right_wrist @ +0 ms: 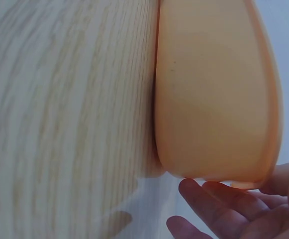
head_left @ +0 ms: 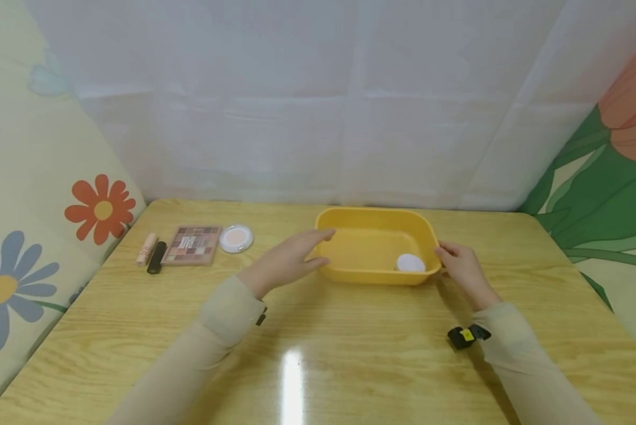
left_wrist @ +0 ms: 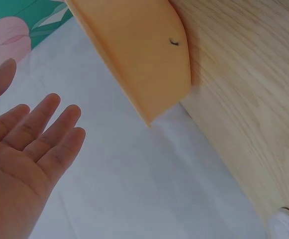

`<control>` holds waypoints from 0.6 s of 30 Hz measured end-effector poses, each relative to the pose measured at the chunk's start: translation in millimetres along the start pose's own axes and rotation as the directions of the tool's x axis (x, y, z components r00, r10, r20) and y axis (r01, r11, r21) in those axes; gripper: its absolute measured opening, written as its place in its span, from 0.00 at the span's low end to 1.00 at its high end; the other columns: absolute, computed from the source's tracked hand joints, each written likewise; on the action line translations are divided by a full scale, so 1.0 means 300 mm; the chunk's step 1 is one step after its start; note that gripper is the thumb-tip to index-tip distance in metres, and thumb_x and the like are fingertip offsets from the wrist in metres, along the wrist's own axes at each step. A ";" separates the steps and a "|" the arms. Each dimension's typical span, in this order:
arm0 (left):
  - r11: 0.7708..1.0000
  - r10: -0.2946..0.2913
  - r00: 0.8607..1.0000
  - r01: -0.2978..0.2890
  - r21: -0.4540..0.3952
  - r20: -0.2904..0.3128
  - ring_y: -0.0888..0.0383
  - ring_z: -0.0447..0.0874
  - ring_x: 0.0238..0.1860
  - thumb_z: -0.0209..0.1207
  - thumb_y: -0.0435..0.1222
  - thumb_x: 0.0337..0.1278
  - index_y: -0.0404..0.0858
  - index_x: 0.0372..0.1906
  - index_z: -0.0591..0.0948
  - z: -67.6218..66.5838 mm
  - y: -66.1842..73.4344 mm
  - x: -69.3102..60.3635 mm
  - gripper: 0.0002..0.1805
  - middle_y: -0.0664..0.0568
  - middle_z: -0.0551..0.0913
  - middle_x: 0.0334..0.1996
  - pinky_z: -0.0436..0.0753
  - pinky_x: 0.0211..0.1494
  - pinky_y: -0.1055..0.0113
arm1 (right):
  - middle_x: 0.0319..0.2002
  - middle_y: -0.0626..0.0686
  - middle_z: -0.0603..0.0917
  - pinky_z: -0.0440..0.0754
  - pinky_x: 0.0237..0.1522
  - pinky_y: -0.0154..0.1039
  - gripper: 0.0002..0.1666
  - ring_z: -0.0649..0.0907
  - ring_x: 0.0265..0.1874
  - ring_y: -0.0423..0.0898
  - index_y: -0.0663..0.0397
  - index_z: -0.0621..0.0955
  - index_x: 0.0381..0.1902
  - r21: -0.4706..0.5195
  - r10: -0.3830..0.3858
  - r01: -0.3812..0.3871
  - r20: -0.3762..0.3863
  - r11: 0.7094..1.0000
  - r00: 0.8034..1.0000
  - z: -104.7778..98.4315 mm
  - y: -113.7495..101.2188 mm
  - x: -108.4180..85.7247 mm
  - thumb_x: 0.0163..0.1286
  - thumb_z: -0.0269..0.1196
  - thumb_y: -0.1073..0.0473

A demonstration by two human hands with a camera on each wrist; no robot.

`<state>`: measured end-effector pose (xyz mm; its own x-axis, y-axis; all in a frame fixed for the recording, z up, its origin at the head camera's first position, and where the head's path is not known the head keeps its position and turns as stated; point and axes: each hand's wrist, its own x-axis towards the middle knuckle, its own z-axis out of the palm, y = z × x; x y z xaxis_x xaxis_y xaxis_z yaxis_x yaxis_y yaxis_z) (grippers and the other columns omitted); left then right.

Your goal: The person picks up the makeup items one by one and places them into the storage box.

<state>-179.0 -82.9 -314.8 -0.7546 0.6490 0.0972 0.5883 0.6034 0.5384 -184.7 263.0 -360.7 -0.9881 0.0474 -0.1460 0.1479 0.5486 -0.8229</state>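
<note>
White cloth [head_left: 296, 118] hangs behind the wooden table [head_left: 371, 336], with floral panels [head_left: 615, 195] at both sides; the yellow basin [head_left: 365, 277] sits upright near the table's rear edge, right of centre; a white round item [head_left: 410, 263] lies inside it, near the front right corner. The right hand [head_left: 463, 268] grips the basin's right end, thumb at the rim and fingers bent beneath it; this hold appears to serve for steadying or guiding the basin. The left hand [head_left: 291, 260] is spread, fingers loosely extended, and holds nothing; it is just beside the basin's left end, apart from the wall in the left wrist view, a posture that probably matches the width of that end.

Far left, a round compact [head_left: 236, 238] lies just beside a palette [head_left: 192, 245], then a black tube [head_left: 157, 257] and a pink tube [head_left: 147, 248]; the row is seemingly arranged to keep each item separately reachable.

Wooden surface separates the compact from the basin; a broader stretch extends toward the person; rearward travel appears limited, since the cloth stands close behind the rear rim.
</note>
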 end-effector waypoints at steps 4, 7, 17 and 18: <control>1.000 -0.007 1.000 0.007 0.010 -0.022 0.44 0.65 0.68 0.56 0.37 0.69 0.30 0.70 0.63 -0.008 -0.006 -0.017 0.30 0.39 0.67 0.68 0.64 0.70 0.52 | 0.65 0.73 0.67 0.81 0.38 0.33 0.31 0.76 0.50 0.51 0.73 0.60 0.70 -0.002 -0.002 0.002 -0.003 1.000 1.000 0.000 0.000 0.000 0.80 0.42 0.55; 1.000 -0.011 0.999 0.011 0.008 -0.043 0.44 0.66 0.68 0.57 0.37 0.68 0.29 0.69 0.65 -0.015 -0.009 -0.029 0.30 0.39 0.68 0.67 0.64 0.70 0.52 | 0.65 0.73 0.67 0.81 0.37 0.33 0.31 0.77 0.49 0.50 0.74 0.60 0.69 -0.003 -0.008 0.008 -0.004 1.000 1.000 -0.001 0.000 -0.001 0.80 0.42 0.55; 0.998 0.054 0.991 -0.052 0.021 -0.122 0.43 0.68 0.66 0.60 0.34 0.64 0.28 0.66 0.68 -0.020 -0.031 -0.060 0.28 0.37 0.71 0.65 0.66 0.69 0.51 | 0.66 0.73 0.65 0.81 0.41 0.34 0.31 0.73 0.58 0.60 0.73 0.59 0.70 -0.002 0.005 -0.005 0.012 1.000 1.000 0.000 -0.004 -0.001 0.80 0.41 0.55; 0.998 0.065 0.989 -0.061 0.033 -0.129 0.43 0.68 0.66 0.60 0.34 0.64 0.28 0.66 0.69 -0.020 -0.034 -0.064 0.28 0.37 0.71 0.64 0.66 0.69 0.51 | 0.66 0.73 0.65 0.81 0.41 0.34 0.31 0.73 0.57 0.60 0.74 0.59 0.70 -0.002 0.005 -0.005 0.011 1.000 1.000 0.001 -0.005 -0.001 0.80 0.41 0.55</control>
<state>-172.3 -104.5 -317.1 -0.7459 0.6216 0.2394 0.6428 0.5774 0.5034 -184.5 261.8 -359.5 -0.9869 0.0407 -0.1558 0.1523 0.5504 -0.8209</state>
